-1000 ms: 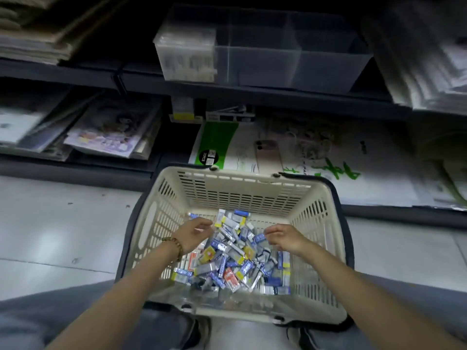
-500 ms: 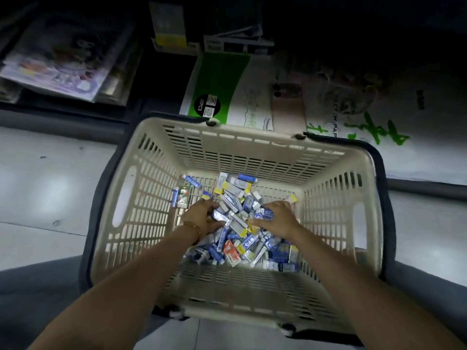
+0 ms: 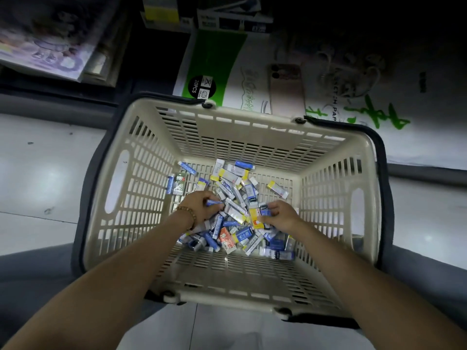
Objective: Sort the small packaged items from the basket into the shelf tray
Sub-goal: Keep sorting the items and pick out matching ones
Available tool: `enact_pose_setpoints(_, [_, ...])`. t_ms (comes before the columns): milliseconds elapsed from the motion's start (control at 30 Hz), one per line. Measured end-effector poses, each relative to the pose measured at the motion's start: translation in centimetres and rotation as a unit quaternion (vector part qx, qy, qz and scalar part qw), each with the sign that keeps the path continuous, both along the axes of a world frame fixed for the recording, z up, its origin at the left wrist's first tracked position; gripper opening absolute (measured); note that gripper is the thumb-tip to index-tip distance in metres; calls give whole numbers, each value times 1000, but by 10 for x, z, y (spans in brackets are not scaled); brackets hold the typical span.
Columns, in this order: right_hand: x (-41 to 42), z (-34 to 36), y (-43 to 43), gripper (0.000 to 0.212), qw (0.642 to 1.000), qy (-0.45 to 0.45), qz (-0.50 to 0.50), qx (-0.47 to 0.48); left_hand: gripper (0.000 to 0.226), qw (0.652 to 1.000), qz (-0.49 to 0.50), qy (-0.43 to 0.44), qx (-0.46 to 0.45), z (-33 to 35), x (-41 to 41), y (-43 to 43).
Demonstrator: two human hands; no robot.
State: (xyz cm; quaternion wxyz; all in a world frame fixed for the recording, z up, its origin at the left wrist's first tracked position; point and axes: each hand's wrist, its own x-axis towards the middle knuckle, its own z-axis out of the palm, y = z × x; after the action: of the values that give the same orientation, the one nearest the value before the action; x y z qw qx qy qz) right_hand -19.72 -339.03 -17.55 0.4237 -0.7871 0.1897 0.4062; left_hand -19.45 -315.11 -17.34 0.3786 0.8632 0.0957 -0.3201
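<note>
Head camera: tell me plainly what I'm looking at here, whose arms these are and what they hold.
No machine here: a person wears a camera on the head, so this single picture looks down along their own arms. A cream basket sits before them, near a low shelf with a paper pack. In the basket's bottom lies a heap of small packets. The left hand, with a bead bracelet at the wrist, grips a blue packet. The right hand pinches a yellow packet. The shelf tray is out of view.
</note>
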Motion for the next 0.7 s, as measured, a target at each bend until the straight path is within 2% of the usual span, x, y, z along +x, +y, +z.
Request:
enact_pose_setpoints(100, [-6, 0, 1, 39, 999, -30, -20, -13, 9, 994, 79, 18, -74, 17, 2, 2])
enact_pose_setpoints(167, [-9, 6, -4, 34, 999, -23, -44, -2, 12, 985, 121, 53, -108, 30, 6, 3])
enact_pose_setpoints(233, [-10, 15, -8, 30, 997, -34, -63, 2, 13, 960, 178, 115, -183, 43, 6, 3])
enact_pose_setpoints(300, [-7, 27, -8, 27, 992, -82, -95, -6, 14, 930, 214, 167, -250, 53, 5, -1])
enact_pose_setpoints(367, [2, 45, -3, 28, 983, -102, -145, 52, 21, 911, 226, 189, -288, 60, 3, -6])
enact_pose_setpoints(433, [13, 65, 7, 24, 970, -91, -168, 149, 10, 900, 234, 190, -314, 67, 2, -15])
enact_pose_setpoints(533, [27, 87, 24, 17, 909, -64, -269, 312, 30, 883, 248, 191, -349, 74, 5, -25])
enact_pose_setpoints(567, [28, 91, 29, 17, 896, -67, -283, 335, 37, 880, 249, 185, -360, 74, 5, -28])
enact_pose_setpoints(600, [27, 93, 34, 17, 901, -79, -272, 328, 42, 877, 248, 177, -370, 74, 6, -29])
enact_pose_setpoints(700, [15, 89, 47, 11, 944, -122, -193, 238, 62, 877, 275, 150, -366, 72, 7, -33])
